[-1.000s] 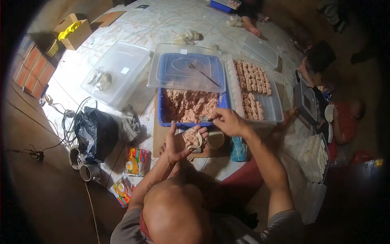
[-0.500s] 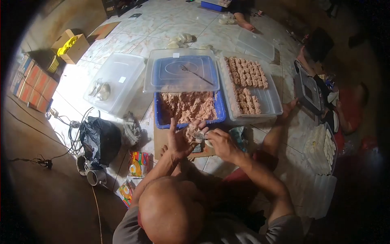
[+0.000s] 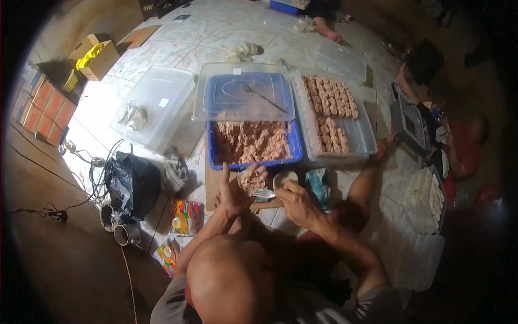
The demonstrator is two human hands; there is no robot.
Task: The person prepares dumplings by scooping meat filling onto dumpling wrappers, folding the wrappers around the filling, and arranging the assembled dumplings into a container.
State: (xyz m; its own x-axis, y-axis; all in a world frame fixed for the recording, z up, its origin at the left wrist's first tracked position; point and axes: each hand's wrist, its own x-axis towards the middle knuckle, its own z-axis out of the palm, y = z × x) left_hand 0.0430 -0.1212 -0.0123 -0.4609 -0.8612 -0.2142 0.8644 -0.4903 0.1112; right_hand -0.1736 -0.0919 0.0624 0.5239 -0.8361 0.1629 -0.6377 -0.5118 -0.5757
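My left hand is cupped just in front of the blue tub, thumb raised. Across its fingers lies a thin round wrapper carrying a lump of pink minced filling. A metal fork is gripped in my right hand, its tines at the lower edge of the filling. Between the hands and the tub sits a pale round stack of wrappers, partly hidden by my right hand. The blue tub holds a mass of minced filling.
A clear lid with another fork covers the tub's far half. Beside it, a clear container holds rows of filled pieces. A black bag, mug and noodle packets lie left. Another person sits at right.
My right hand and the fork have drawn slightly down from the filling. My left hand has tilted and lowered a little, showing the filling more openly. The stack of wrappers is more visible.
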